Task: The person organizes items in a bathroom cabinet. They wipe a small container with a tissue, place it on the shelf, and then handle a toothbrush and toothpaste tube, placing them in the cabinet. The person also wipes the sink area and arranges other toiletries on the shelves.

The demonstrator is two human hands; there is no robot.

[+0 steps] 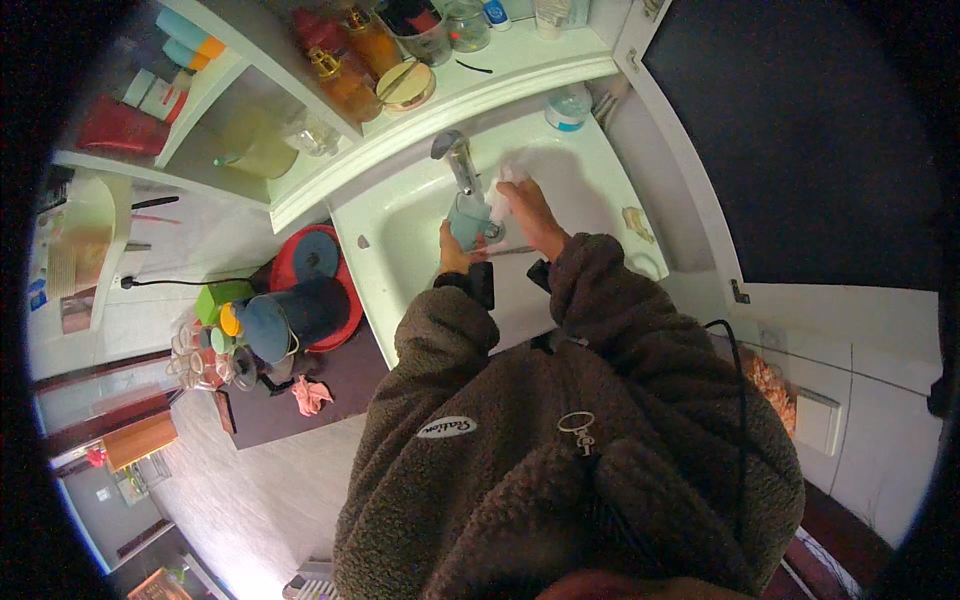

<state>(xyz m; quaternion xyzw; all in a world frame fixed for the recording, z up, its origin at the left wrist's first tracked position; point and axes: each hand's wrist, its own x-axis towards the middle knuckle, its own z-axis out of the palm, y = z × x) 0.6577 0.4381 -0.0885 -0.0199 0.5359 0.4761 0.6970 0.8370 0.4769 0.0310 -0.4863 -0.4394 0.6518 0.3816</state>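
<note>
In the head view, my left hand grips a translucent bluish-green cup over the white washbasin, just below the spout of the chrome faucet. My right hand pinches a pale, crumpled, partly see-through thing, blurred, close to the cup's right side. Whether it is a cloth or a plastic film, I cannot tell. The drain shows beside the cup. Whether water runs from the spout is unclear.
Above the basin, a shelf holds bottles, a round compact and jars. A clear container stands on the basin's back right corner. At left, a dark bucket lies by a red basin. An open cabinet door is at right.
</note>
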